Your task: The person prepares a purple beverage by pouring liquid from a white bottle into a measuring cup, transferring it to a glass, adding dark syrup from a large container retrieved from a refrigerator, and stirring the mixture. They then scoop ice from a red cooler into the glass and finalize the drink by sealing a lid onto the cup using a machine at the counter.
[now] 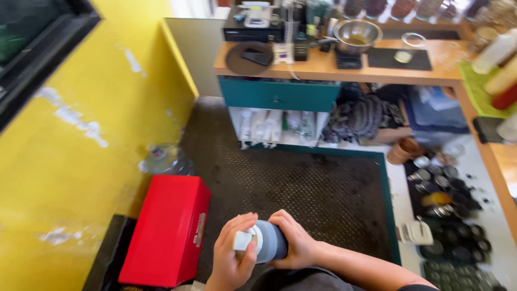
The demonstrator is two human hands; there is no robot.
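Grey bottle (271, 241) gripped by both hands above open floor mat (301, 183)

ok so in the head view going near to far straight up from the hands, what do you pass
right hand and left hand on the grey bottle → black studded floor mat → teal drawer → wooden counter → metal bowl

We see a small café or food stall kitchen: at the top a wooden counter (323, 67) carries a metal mixing bowl (357, 35), jars and squeeze bottles (498, 51).
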